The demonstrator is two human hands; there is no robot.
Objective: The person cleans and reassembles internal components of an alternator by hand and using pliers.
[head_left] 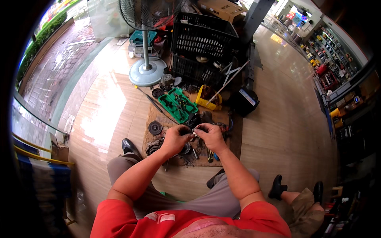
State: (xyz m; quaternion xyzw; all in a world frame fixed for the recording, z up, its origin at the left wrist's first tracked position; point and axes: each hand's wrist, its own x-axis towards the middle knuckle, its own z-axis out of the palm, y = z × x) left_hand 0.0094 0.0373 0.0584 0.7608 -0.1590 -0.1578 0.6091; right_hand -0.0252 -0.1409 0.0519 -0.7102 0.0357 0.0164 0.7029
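Observation:
My left hand [175, 139] and my right hand [210, 135] meet in front of me, fingers pinched together on a small metal part [194, 134] held between them. The part is too small to tell its shape. Below the hands a brown mat [222, 119] lies on the floor with dark machine parts, a round disc [155, 127] and hand tools scattered on it. My knees in grey trousers sit either side of the mat's near edge.
An open green tool case [178, 104] and a yellow bin [207, 97] lie beyond the mat. Stacked black crates [202, 43], a standing fan [147, 71] and a black battery-like box [245, 101] stand further back. Another person's legs and black shoes [278, 187] are at right.

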